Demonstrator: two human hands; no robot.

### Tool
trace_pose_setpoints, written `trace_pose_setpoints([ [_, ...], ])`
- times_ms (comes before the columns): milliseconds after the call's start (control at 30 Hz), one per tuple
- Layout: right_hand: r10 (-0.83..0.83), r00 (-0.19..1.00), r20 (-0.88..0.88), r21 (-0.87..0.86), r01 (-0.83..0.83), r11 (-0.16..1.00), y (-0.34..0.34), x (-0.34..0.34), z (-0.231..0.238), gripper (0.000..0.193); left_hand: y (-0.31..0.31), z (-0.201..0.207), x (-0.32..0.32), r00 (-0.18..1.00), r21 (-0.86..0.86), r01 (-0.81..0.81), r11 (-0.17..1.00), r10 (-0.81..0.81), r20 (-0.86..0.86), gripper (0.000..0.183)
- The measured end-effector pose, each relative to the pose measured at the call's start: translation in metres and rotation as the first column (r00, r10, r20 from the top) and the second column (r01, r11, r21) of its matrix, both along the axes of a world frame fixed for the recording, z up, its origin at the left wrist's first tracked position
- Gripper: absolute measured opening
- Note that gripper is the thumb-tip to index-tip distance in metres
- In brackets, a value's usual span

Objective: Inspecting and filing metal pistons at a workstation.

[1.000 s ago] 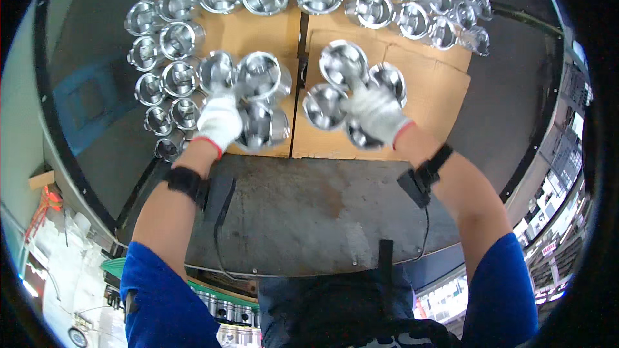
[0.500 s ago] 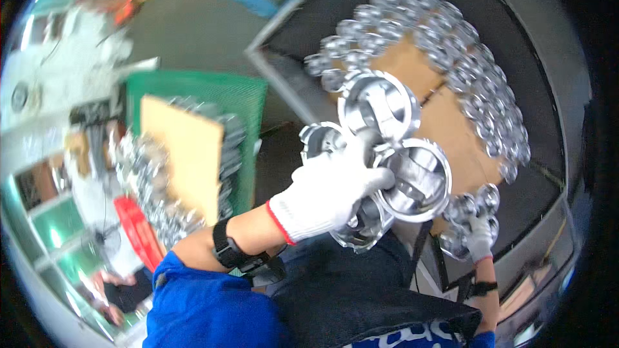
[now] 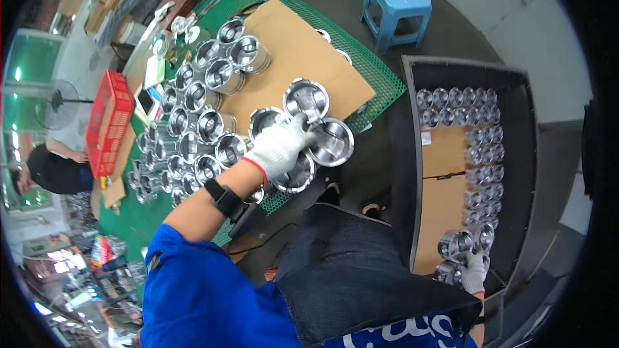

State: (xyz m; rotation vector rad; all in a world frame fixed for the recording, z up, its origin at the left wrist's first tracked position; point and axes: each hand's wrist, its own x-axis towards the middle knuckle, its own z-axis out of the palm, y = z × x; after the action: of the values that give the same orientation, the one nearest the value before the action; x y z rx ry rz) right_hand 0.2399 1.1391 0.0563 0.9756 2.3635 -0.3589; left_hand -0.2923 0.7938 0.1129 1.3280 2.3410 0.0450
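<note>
My left hand [image 3: 282, 146], in a white knit glove with a red cuff, is closed on a cluster of shiny metal pistons [image 3: 332, 142]. Its fingers hook the pistons together at the middle, their hollow ends facing up. This cluster hangs by the near edge of a green mesh-topped table [image 3: 377, 77]. Far to the right, my gloved right hand [image 3: 475, 270] grips more pistons [image 3: 455, 243] over the near end of a dark-walled box [image 3: 409, 154]; its fingertips are partly hidden.
Standing pistons [image 3: 211, 125] crowd the table beside a flat cardboard sheet [image 3: 303, 45]. Inside the box, rows of pistons [image 3: 477, 116] sit on cardboard [image 3: 442, 209]. A blue stool [image 3: 396, 0] stands beyond. A red basket [image 3: 111, 122] and another person [image 3: 55, 164] are at left.
My view has swung left, bringing the table into the middle left and the box to the right. The left hand's pistons are now by the table's edge. Both hands keep their pistons.
</note>
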Motion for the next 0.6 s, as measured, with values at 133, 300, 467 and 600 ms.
trace_pose_setpoints([
  [133, -0.272, 0.901, -0.338, -0.241, 0.197, 0.95, 0.002, -0.078, 0.021, 0.036, -0.014, -0.017, -0.037, 0.995, -0.019, -0.103, 0.995, 0.103, -0.005, 0.037],
  [300, 0.325, 0.888, -0.325, -0.05, -0.359, 0.932, -0.021, -0.26, 0.087, 0.026, -0.032, -0.043, -0.07, 0.985, 0.124, -0.157, 0.98, 0.165, -0.053, 0.022],
  [467, 0.799, 0.534, -0.278, 0.157, -0.795, 0.586, -0.023, -0.427, 0.1, 0.022, -0.03, -0.035, -0.078, 0.979, 0.076, -0.196, 0.978, 0.199, -0.034, 0.02],
  [600, 0.904, 0.354, -0.24, 0.095, -0.918, 0.385, -0.024, -0.565, 0.086, 0.026, -0.029, -0.044, -0.076, 0.974, 0.154, -0.217, 0.964, 0.225, -0.035, 0.018],
])
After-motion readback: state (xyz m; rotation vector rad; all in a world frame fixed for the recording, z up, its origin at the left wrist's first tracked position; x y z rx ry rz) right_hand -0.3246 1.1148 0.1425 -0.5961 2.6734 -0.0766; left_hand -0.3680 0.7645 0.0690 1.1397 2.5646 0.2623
